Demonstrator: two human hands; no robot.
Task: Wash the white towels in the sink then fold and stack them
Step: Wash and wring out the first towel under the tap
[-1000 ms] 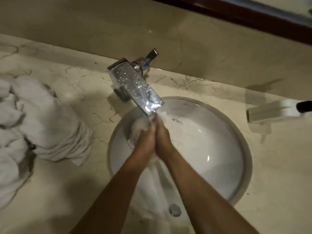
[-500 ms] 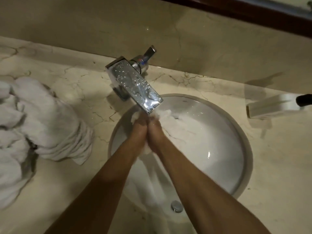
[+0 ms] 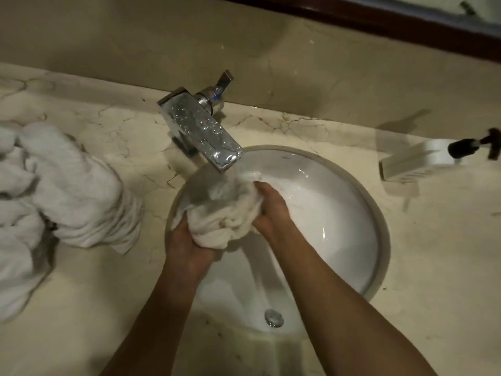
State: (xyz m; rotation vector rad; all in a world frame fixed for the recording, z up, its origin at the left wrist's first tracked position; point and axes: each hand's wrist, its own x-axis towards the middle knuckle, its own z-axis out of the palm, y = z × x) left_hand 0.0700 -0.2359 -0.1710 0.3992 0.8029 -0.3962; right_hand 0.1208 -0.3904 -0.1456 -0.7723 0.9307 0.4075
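Observation:
A bunched, wet white towel [image 3: 222,213] hangs over the left side of the round white sink [image 3: 379,213], just under the chrome faucet [image 3: 200,131]. My left hand [image 3: 187,245] grips the towel's lower left end. My right hand [image 3: 271,207] grips its right end, fingers curled into the cloth. The towel stretches between the two hands. A heap of other white towels [image 3: 54,202] lies on the marble counter [image 3: 108,308] to the left of the sink.
A white soap dispenser [image 3: 417,161] with a black pump lies on the counter right of the sink. The drain [image 3: 273,317] sits at the bowl's near side. A beige wall rises behind the faucet.
My hands were pressed together on the towel under the spout; now they have drawn apart, the left toward me and leftward, the right to the right, spreading the towel between them.

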